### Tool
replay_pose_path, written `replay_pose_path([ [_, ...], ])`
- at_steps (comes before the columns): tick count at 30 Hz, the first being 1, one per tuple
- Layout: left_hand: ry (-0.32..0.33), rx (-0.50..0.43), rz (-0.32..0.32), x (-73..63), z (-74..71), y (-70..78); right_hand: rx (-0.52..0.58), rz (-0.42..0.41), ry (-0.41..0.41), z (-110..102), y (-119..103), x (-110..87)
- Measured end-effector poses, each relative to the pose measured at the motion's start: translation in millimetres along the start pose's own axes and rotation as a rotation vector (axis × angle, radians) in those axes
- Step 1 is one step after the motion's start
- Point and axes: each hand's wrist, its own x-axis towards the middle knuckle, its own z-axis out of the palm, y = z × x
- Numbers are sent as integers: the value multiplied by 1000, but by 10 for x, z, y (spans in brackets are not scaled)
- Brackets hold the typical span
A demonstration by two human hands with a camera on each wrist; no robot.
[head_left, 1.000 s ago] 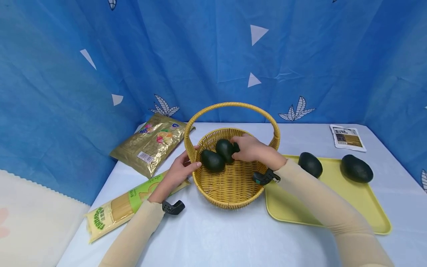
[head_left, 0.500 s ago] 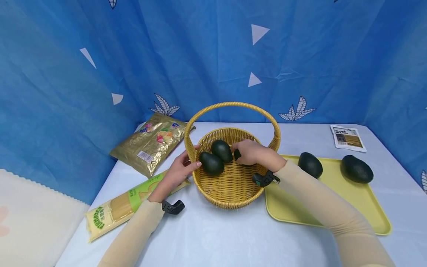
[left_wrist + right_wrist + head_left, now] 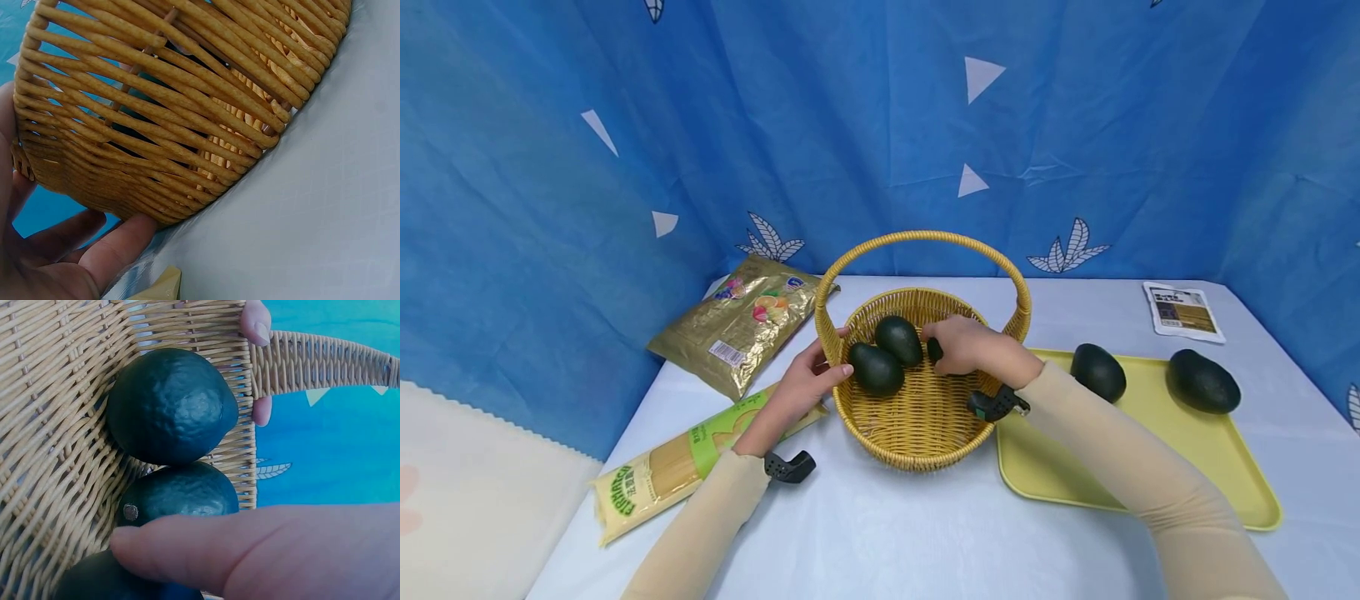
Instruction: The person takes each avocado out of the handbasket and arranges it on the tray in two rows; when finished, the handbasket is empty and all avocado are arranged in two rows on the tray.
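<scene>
A yellow wicker basket with a tall arched handle stands mid-table. My left hand grips its left rim by the handle's foot, thumb over the edge and fingers against the outer wall. Inside, two dark green avocados lie touching at the left: a nearer one and one behind it. My right hand reaches into the basket and holds a third avocado, mostly hidden beneath the fingers. In the right wrist view, my thumb lies over that third avocado.
Right of the basket, a yellow tray bears two more avocados, one at its left and one at its right. A small white packet lies behind. Leftward are a gold bag and a noodle pack.
My right hand has shifted slightly right and down inside the basket, still holding its avocado. The other two avocados have settled a little leftward, away from it. My left hand stays put.
</scene>
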Motion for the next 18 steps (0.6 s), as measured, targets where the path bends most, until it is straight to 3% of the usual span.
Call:
replay_pose_path([
  [10, 4, 2, -5, -6, 1, 0, 54, -29, 10, -56, -40, -127],
  [18, 1, 5, -1, -5, -3, -3, 112, -237, 135, -134, 39, -431],
])
